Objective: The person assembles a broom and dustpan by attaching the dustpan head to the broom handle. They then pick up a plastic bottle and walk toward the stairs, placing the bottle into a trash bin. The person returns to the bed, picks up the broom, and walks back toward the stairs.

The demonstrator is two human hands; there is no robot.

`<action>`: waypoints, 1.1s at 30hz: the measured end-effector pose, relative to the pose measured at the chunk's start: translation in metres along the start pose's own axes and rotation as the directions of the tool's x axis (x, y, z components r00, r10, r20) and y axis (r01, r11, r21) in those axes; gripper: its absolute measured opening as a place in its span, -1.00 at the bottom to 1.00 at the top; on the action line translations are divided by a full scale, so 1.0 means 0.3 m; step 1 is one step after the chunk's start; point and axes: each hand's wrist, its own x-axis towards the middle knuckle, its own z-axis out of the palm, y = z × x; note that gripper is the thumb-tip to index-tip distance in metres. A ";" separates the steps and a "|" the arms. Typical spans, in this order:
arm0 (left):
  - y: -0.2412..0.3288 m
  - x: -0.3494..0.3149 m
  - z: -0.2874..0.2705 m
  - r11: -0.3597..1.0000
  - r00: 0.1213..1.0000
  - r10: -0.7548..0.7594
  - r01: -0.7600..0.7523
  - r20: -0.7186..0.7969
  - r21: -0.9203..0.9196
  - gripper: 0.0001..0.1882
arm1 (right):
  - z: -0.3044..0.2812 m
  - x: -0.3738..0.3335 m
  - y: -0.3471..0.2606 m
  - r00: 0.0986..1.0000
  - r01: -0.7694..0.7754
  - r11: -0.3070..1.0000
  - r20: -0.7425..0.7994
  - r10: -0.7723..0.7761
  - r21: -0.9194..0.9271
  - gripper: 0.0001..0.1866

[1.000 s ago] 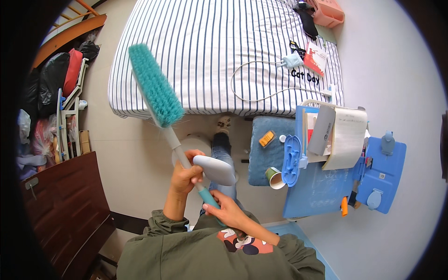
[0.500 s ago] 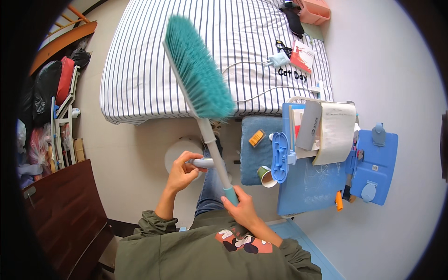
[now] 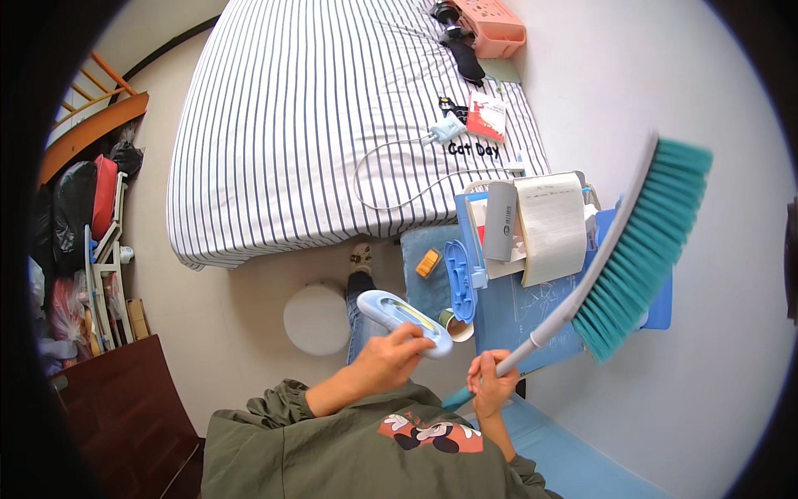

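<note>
My left hand (image 3: 381, 366) pinches a pale blue oval plastic piece (image 3: 379, 308) by its near right end. Its middle is recessed, and a yellow strip shows inside; I cannot make out its kind. In my right hand (image 3: 492, 384) is the grey handle of a long bed brush (image 3: 644, 249) with teal bristles. The brush slants up to the right, its head in front of the desk's right part and the white wall. The teal grip end of the handle pokes out left of my right hand, close to my jacket.
A striped bed (image 3: 274, 125) fills the far side, with a white cable (image 3: 359, 179) and a red-and-white booklet (image 3: 486, 116). At right stands a blue desk (image 3: 515, 320) with an open notebook (image 3: 553, 224). A paper cup (image 3: 457, 327) and a round white stool (image 3: 316, 320) are near my leg.
The brush has swung from upright in front of me over to the right. My left hand has moved right and nearer, turning the oval piece so its recessed face shows. The view has shifted.
</note>
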 end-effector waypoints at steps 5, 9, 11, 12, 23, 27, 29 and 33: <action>0.077 0.009 0.095 0.979 0.981 0.175 -0.183 0.089 0.091 -0.67 | -0.104 -0.093 0.023 0.996 -0.079 0.995 -0.027 0.080 0.056 -0.58; 0.110 -0.002 0.157 0.960 0.960 0.236 -0.255 0.153 0.120 -0.65 | -0.106 -0.126 0.046 0.996 -0.084 0.990 -0.015 0.086 0.111 -0.56; 0.118 -0.009 0.174 0.946 0.947 0.272 -0.296 0.173 0.133 -0.65 | -0.112 -0.134 0.054 0.991 -0.136 0.987 0.026 0.134 0.085 -0.59; 0.120 -0.009 0.177 0.939 0.939 0.297 -0.320 0.173 0.128 -0.64 | -0.097 -0.126 0.033 0.989 -0.151 0.984 0.009 0.151 0.090 -0.71; 0.053 0.086 -0.019 0.922 0.922 0.366 -0.341 -0.125 0.184 -0.44 | -0.137 -0.062 -0.019 0.969 -0.205 0.954 -0.095 0.229 0.220 -0.91; 0.019 0.144 -0.067 0.880 0.881 0.426 -0.456 0.206 0.132 -0.56 | -0.160 -0.045 -0.028 0.971 -0.232 0.938 0.003 0.239 0.257 -0.89; -0.004 0.142 -0.051 0.837 0.815 0.510 -0.544 0.274 0.061 -0.58 | -0.164 -0.040 -0.032 0.969 -0.247 0.935 0.032 0.247 0.256 -0.89; 0.000 0.133 -0.046 0.825 0.812 0.550 -0.565 0.195 0.025 -0.58 | -0.159 -0.037 -0.044 0.962 -0.272 0.929 0.034 0.272 0.251 -0.90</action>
